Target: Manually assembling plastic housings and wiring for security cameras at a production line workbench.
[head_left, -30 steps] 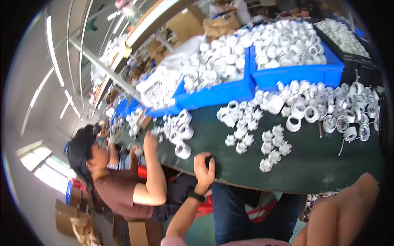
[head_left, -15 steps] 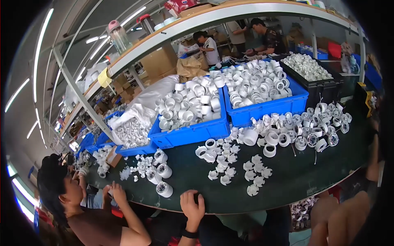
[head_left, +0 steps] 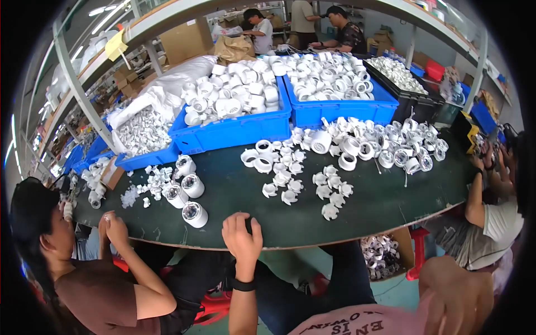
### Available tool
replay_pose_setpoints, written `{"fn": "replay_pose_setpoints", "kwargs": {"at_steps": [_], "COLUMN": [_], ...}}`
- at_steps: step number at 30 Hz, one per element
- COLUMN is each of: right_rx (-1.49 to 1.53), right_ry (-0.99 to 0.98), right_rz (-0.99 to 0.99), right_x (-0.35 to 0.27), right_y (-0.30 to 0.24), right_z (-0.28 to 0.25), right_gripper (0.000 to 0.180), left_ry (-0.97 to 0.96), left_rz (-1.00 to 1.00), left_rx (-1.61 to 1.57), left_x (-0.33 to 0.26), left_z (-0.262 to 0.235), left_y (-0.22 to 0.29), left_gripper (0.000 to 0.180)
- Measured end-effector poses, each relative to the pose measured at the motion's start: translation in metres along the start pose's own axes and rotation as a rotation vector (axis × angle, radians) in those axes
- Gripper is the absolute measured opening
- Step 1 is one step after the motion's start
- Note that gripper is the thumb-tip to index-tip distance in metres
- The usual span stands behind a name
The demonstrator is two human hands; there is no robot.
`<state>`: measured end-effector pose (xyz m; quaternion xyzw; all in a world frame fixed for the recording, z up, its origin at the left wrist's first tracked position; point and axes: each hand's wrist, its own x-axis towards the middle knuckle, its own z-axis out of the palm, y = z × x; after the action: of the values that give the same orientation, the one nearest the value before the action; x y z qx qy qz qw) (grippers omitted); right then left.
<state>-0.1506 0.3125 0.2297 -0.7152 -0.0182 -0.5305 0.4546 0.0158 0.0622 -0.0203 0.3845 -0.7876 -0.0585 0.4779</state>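
Note:
My left hand [head_left: 242, 237] rests at the table's front edge, wearing a dark wristband. Its fingers are loosely bent and apart, with nothing visible in them. My right hand [head_left: 455, 293] is raised close to my pink shirt at the lower right, large and blurred, so whether it holds anything cannot be made out. Nearest the left hand stands a white cylindrical housing [head_left: 195, 214], beside several like it. Beyond the hand lie white claw-edged rings [head_left: 329, 211] in two loose groups. White round collars [head_left: 263, 163] sit behind the nearer group.
Blue bins [head_left: 234, 133] heaped with white plastic fittings line the back of the dark green table [head_left: 234, 192], with a black crate [head_left: 410, 103] at right. A co-worker [head_left: 106, 273] sits at left, another [head_left: 491, 218] at right. A box of parts [head_left: 405, 251] stands below the table.
The view has tilted down and shifted right, showing my pink shirt and the right-hand co-worker. My left hand stays by the table edge; my right hand has come into view near my body.

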Motion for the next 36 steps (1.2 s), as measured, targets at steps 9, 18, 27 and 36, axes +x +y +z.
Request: {"fn": "replay_pose_setpoints", "kwargs": {"at_steps": [9, 18, 27, 36], "right_rx": [-0.61, -1.893, -1.915, -2.052], "right_ry": [0.801, 0.543, 0.412, 0.487], "right_rz": [0.93, 0.933, 0.73, 0.838], "right_x": [-0.115, -0.181, -0.137, -0.158], "right_y": [0.037, 0.077, 0.132, 0.084], "right_z": [-0.096, -0.204, -0.285, -0.294], "right_gripper": [0.03, 0.04, 0.037, 0.03], "left_ry": [-0.005, 0.0, -0.021, -0.058], "left_rz": [0.031, 0.006, -0.015, -0.025], "left_rx": [0.029, 0.025, 0.065, 0.083], "left_x": [-0.006, -0.005, -0.004, -0.003], "left_z": [-0.004, -0.007, -0.008, -0.011], "left_y": [-0.019, -0.011, -0.007, -0.008], "left_gripper": [0.014, 0.012, 0.011, 0.012]}}
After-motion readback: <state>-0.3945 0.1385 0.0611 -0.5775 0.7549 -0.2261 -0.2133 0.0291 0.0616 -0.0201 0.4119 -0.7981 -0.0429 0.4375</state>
